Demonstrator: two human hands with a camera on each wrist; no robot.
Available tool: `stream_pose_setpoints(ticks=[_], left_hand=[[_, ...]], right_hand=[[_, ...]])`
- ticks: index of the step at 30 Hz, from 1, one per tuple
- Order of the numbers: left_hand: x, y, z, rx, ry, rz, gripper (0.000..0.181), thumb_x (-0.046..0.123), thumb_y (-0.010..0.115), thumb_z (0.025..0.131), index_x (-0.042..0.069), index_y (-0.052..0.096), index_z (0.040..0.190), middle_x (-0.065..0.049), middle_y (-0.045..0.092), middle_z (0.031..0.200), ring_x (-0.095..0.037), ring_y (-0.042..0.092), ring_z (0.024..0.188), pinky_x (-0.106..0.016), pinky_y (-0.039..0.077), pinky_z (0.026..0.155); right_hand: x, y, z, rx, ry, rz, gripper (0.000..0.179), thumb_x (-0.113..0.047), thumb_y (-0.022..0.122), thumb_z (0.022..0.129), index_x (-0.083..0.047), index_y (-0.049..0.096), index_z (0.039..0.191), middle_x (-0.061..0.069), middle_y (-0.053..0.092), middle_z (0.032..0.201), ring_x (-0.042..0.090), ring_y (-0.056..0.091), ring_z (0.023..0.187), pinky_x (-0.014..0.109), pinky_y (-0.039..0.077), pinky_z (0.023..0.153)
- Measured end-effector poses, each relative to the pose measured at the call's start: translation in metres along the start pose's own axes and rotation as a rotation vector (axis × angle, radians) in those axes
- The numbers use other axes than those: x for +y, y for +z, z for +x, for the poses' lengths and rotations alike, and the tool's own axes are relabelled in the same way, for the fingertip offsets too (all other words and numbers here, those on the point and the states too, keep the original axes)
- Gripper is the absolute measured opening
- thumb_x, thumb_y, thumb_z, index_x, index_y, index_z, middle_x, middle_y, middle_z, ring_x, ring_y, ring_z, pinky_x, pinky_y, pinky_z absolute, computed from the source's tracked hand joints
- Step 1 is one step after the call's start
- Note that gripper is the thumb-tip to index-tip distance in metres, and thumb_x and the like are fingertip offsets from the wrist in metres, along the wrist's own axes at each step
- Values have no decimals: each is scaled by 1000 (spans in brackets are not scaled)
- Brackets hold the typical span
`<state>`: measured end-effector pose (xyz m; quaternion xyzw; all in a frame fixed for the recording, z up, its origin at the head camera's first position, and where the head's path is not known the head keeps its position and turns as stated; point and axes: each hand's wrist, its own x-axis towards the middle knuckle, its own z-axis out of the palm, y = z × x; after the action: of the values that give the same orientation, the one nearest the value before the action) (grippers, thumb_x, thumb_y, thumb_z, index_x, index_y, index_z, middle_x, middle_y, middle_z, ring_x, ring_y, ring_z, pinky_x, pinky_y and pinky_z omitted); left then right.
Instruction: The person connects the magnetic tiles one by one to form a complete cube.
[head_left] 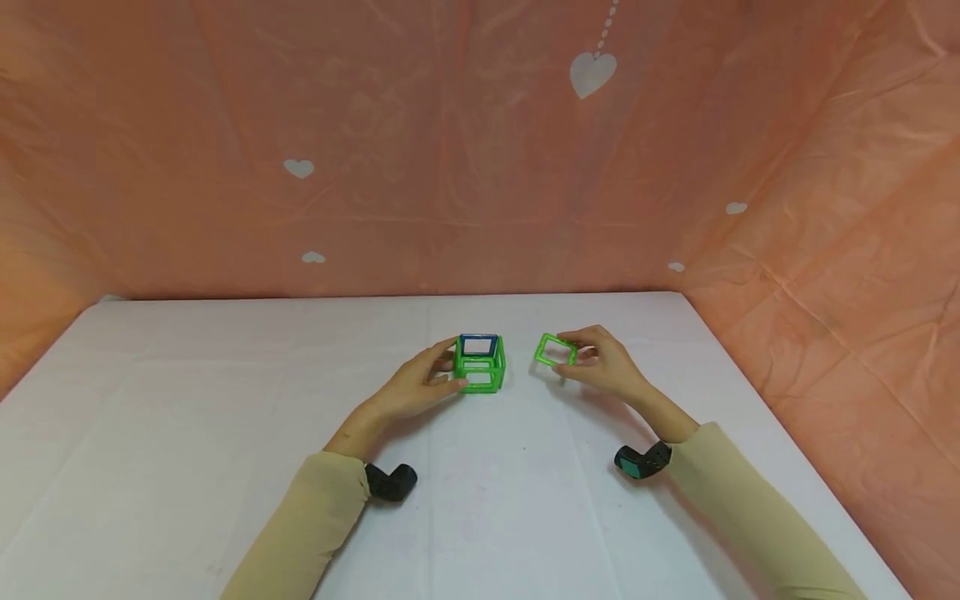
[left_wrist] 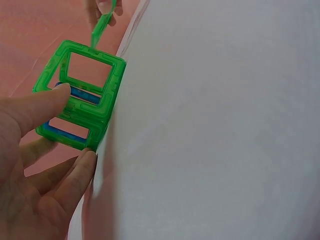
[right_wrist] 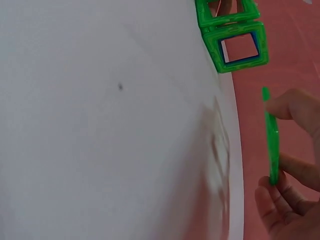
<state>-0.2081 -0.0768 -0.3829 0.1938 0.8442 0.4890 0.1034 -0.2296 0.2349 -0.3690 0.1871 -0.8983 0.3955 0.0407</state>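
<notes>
A small hollow structure (head_left: 478,388) of green square magnetic tile frames, with a blue frame (head_left: 478,337) on its upper side, stands on the white table. My left hand (head_left: 411,386) grips it from the left; in the left wrist view the thumb lies on a green frame and the fingers are at its other side. To the right, apart from the structure, my right hand (head_left: 603,364) pinches a single green square magnetic tile (head_left: 546,337) between thumb and fingers. The right wrist view shows that tile edge-on (right_wrist: 272,137), with the structure (right_wrist: 243,65) beyond it.
A white cloth covers the table (head_left: 480,517). Behind it and along the right hangs an orange sheet (head_left: 450,167) with white hearts. Black devices (head_left: 392,483) are worn at both wrists, close above the cloth.
</notes>
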Motion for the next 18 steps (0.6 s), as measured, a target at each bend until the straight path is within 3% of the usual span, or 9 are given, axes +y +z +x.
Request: stream_pose_setpoints(ticks=[6, 12, 18], left_hand=[[-1, 0, -1, 2, 1, -3, 69, 18, 64, 92, 4, 28, 150, -22, 45, 142, -33, 50, 127, -41, 41, 106], [1, -1, -2, 1, 1, -11, 68, 16, 64, 92, 3, 28, 149, -23, 46, 141, -33, 50, 126, -41, 41, 106], [2, -1, -2, -1, -6, -14, 68, 16, 63, 92, 4, 28, 150, -22, 45, 141, -33, 50, 127, -41, 41, 106]], right_hand=[[-11, 5, 4, 1, -18, 41, 48, -10, 80, 75, 1, 65, 120, 16, 60, 114, 24, 54, 101, 34, 50, 87], [-19, 11, 9, -4, -37, 52, 48, -10, 80, 77, 0, 65, 121, 17, 59, 114, 26, 54, 102, 40, 52, 88], [-27, 17, 13, -9, -58, 75, 48, -1, 76, 78, 8, 61, 122, 24, 56, 117, 35, 53, 104, 49, 50, 89]])
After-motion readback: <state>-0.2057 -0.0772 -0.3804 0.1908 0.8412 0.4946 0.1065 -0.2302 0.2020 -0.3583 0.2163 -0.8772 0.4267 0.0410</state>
